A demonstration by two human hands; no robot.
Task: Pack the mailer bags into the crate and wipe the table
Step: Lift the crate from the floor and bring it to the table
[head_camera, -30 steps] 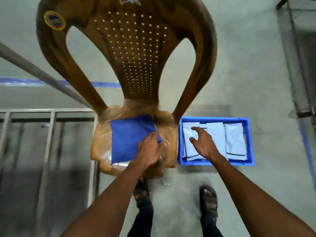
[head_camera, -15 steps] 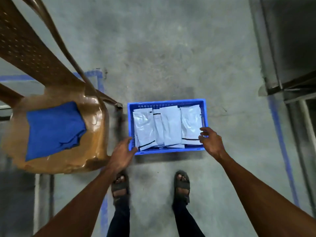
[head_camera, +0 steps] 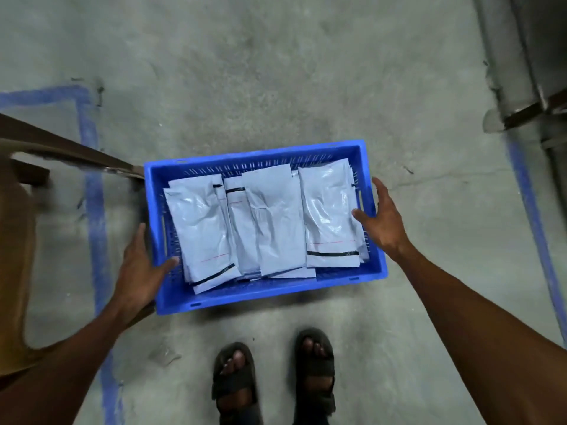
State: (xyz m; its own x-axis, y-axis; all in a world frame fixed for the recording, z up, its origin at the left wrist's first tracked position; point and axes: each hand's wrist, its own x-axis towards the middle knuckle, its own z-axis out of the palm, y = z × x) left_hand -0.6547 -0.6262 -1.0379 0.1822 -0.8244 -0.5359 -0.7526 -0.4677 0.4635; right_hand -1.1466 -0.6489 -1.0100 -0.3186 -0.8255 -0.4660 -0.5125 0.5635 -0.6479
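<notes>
On the floor [head_camera: 276, 72] sits the crate [head_camera: 270, 294] of mailer bags [head_camera: 276, 222], my left hand [head_camera: 138, 271] clasping its left wall, thumb inside, my right hand [head_camera: 383, 219] spread at the right rim; I should grip evenly, lift level.

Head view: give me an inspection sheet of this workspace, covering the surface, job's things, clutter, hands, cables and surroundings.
Surface: concrete floor with blue tape lines; no table in view.
Job's things: blue crate on the floor; grey mailer bags lie overlapped inside.
Clutter: nothing seen.
Hands: left hand straddles the crate's left rim, thumb inside, grip unclear; right hand is spread open at the right rim.
Cables: nothing seen.
Surroundings: brown chair on the left, metal frame at upper right, sandalled feet below the crate.
</notes>
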